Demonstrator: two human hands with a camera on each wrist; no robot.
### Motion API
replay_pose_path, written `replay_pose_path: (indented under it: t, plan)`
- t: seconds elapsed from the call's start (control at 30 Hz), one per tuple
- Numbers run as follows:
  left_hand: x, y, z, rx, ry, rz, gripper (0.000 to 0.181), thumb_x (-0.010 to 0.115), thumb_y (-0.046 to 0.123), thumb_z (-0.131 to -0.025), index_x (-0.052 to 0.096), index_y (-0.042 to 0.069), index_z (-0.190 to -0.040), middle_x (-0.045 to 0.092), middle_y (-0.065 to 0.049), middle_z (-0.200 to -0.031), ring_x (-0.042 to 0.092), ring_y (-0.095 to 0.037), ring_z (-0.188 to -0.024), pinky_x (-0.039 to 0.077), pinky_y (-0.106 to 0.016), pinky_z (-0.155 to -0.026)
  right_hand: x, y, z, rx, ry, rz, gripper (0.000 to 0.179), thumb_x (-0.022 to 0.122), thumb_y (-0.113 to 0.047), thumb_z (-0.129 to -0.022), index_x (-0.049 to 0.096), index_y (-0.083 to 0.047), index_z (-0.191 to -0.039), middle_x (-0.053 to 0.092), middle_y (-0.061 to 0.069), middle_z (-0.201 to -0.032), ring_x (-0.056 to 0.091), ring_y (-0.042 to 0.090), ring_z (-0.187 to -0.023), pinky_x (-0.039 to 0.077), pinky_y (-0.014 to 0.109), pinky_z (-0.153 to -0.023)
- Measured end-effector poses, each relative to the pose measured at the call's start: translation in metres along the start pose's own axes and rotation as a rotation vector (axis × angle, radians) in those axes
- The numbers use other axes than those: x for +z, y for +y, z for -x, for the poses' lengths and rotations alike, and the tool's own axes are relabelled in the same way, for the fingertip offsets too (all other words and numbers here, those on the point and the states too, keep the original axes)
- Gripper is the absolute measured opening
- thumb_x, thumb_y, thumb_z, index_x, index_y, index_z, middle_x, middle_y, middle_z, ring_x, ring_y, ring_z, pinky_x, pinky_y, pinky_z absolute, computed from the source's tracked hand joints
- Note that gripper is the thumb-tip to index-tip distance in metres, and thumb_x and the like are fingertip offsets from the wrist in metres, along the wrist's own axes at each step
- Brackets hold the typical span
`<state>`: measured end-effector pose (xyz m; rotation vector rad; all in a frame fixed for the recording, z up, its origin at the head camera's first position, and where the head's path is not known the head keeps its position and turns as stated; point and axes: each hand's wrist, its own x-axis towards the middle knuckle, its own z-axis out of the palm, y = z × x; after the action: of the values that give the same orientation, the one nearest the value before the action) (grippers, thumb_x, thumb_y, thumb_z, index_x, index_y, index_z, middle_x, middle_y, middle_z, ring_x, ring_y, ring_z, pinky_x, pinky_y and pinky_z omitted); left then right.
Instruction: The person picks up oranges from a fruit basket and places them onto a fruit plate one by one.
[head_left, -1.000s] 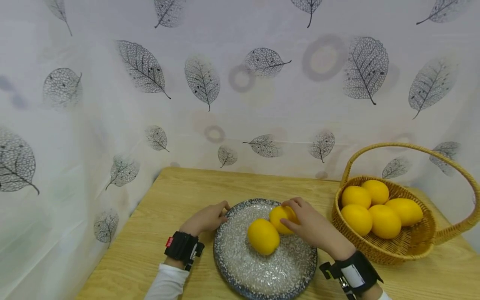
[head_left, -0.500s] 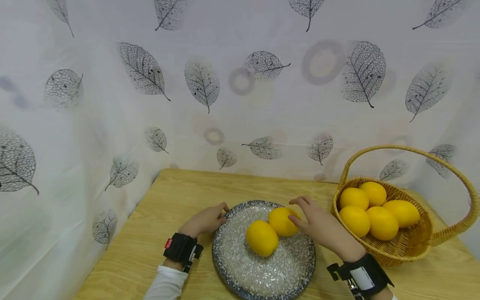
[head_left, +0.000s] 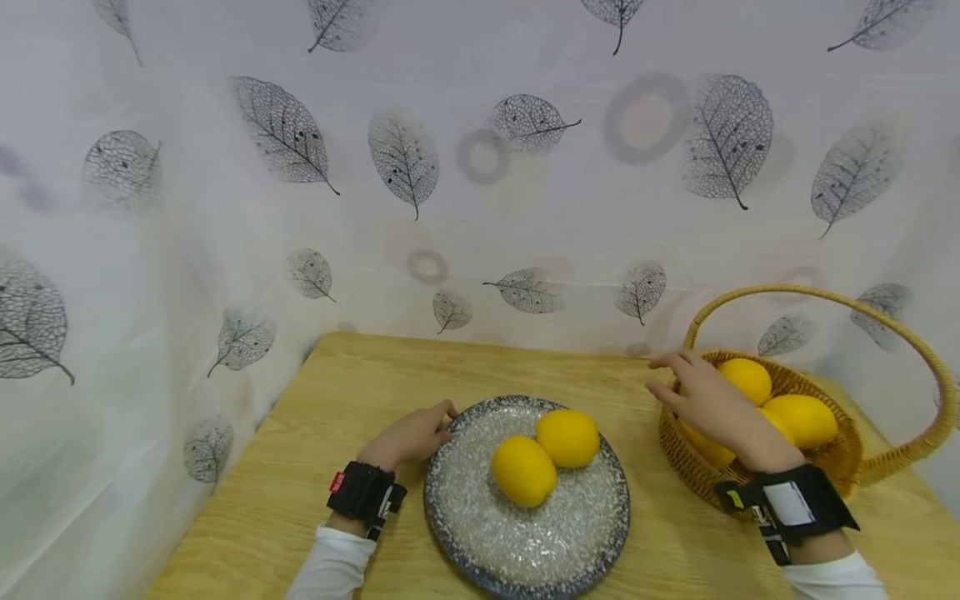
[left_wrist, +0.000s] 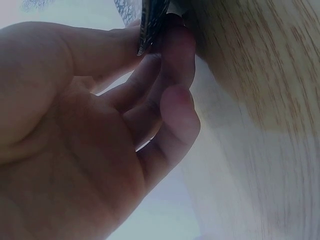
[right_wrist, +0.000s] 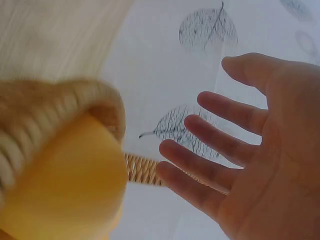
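Note:
My left hand (head_left: 405,437) pinches the left rim of a round speckled grey plate (head_left: 525,542). In the left wrist view the thumb lies on one side of the plate's edge and bent fingers on the other. Two yellow lemons lie side by side on the plate, one nearer (head_left: 523,471) and one farther back (head_left: 567,437). Over the left side of a wicker basket (head_left: 682,471) hovers my right hand (head_left: 716,404), holding nothing. Its fingers are spread in the right wrist view, beside a basket lemon (right_wrist: 70,185). Hand and wrist partly hide the basket's lemons (head_left: 802,421).
A tall arched handle (head_left: 806,290) rises over the basket. Plate and basket stand on a light wooden table (head_left: 390,367), with a strip of bare wood between them. A pale leaf-print cloth (head_left: 555,225) hangs along the back and left.
My right hand has let go of the farther lemon on the plate and moved right, over the basket. The left hand stays at the plate's rim.

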<state>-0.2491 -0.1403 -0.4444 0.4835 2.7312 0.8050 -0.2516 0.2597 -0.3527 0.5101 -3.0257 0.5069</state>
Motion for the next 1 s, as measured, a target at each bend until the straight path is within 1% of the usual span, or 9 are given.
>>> replay_pose_path:
  t: [0.03, 0.17, 0.27, 0.4, 0.47, 0.57, 0.7, 0.83, 1.0]
  plan:
    - [0.0, 0.0, 0.0, -0.001, 0.002, -0.003, 0.025, 0.055, 0.01, -0.097, 0.054, 0.008, -0.122, 0.073, -0.018, -0.101, 0.058, -0.017, -0.072, 0.049, -0.035, -0.066, -0.003, 0.005, -0.002, 0.016, -0.005, -0.001, 0.06, 0.044, -0.047, -0.1, 0.051, 0.003, -0.132, 0.046, 0.035, -0.135, 0.054, 0.046, -0.107, 0.048, 0.062, -0.085]
    - [0.0, -0.001, -0.001, 0.019, -0.002, -0.004, 0.026, 0.055, 0.01, -0.097, 0.053, 0.006, -0.123, 0.073, -0.019, -0.102, 0.058, -0.017, -0.074, 0.05, -0.036, -0.067, -0.015, 0.025, -0.007, 0.051, 0.0, 0.018, 0.066, 0.039, -0.051, -0.099, 0.052, 0.005, -0.131, 0.046, 0.036, -0.132, 0.05, 0.052, -0.112, 0.045, 0.067, -0.088]
    - [0.0, 0.0, -0.001, 0.027, -0.004, -0.002, 0.025, 0.055, 0.009, -0.097, 0.053, 0.005, -0.122, 0.073, -0.019, -0.101, 0.058, -0.017, -0.074, 0.05, -0.037, -0.067, -0.023, 0.038, -0.01, 0.063, 0.013, 0.031, 0.063, 0.041, -0.048, -0.1, 0.054, 0.007, -0.129, 0.044, 0.039, -0.132, 0.048, 0.054, -0.112, 0.044, 0.069, -0.087]
    - [-0.001, 0.001, 0.0, 0.014, -0.001, 0.005, 0.024, 0.054, 0.008, -0.097, 0.053, 0.006, -0.121, 0.073, -0.019, -0.103, 0.059, -0.018, -0.075, 0.051, -0.037, -0.069, -0.028, 0.057, -0.016, 0.093, 0.03, 0.06, 0.061, 0.047, -0.041, -0.1, 0.049, 0.012, -0.131, 0.032, 0.048, -0.136, 0.039, 0.061, -0.114, 0.039, 0.074, -0.088]
    - [-0.002, 0.001, 0.001, 0.007, 0.001, 0.006, 0.024, 0.054, 0.009, -0.097, 0.053, 0.006, -0.121, 0.072, -0.02, -0.104, 0.059, -0.018, -0.076, 0.052, -0.038, -0.07, -0.027, 0.068, -0.019, 0.115, 0.041, 0.075, 0.061, 0.051, -0.036, -0.098, 0.045, 0.014, -0.133, 0.027, 0.05, -0.137, 0.033, 0.065, -0.116, 0.035, 0.077, -0.09]
    - [-0.003, 0.002, 0.002, 0.0, -0.001, 0.01, 0.024, 0.054, 0.009, -0.097, 0.054, 0.006, -0.121, 0.072, -0.02, -0.104, 0.06, -0.019, -0.077, 0.052, -0.039, -0.071, -0.023, 0.083, -0.023, 0.159, 0.044, 0.096, 0.064, 0.055, -0.032, -0.096, 0.04, 0.014, -0.136, 0.022, 0.052, -0.138, 0.025, 0.067, -0.118, 0.03, 0.08, -0.092]
    - [-0.004, 0.002, 0.003, -0.008, -0.006, 0.014, 0.025, 0.055, 0.009, -0.097, 0.054, 0.006, -0.121, 0.073, -0.02, -0.105, 0.061, -0.019, -0.079, 0.052, -0.04, -0.073, -0.014, 0.099, -0.025, 0.195, -0.006, 0.061, 0.067, 0.054, -0.034, -0.095, 0.036, 0.013, -0.139, 0.016, 0.052, -0.14, 0.016, 0.069, -0.121, 0.026, 0.082, -0.092]
    - [-0.004, 0.003, 0.004, -0.019, -0.011, 0.012, 0.025, 0.055, 0.009, -0.097, 0.054, 0.006, -0.122, 0.072, -0.02, -0.105, 0.06, -0.019, -0.078, 0.052, -0.039, -0.071, -0.008, 0.108, -0.028, 0.204, -0.047, 0.032, 0.07, 0.05, -0.04, -0.097, 0.034, 0.012, -0.14, 0.013, 0.051, -0.141, 0.013, 0.069, -0.123, 0.026, 0.083, -0.091]
    - [-0.005, 0.003, 0.002, -0.022, -0.016, 0.01, 0.025, 0.054, 0.01, -0.097, 0.054, 0.007, -0.122, 0.072, -0.019, -0.104, 0.058, -0.018, -0.075, 0.05, -0.036, -0.069, -0.01, 0.112, -0.031, 0.215, -0.065, 0.036, 0.076, 0.045, -0.048, -0.097, 0.033, 0.013, -0.14, 0.014, 0.052, -0.14, 0.016, 0.068, -0.121, 0.025, 0.083, -0.091]
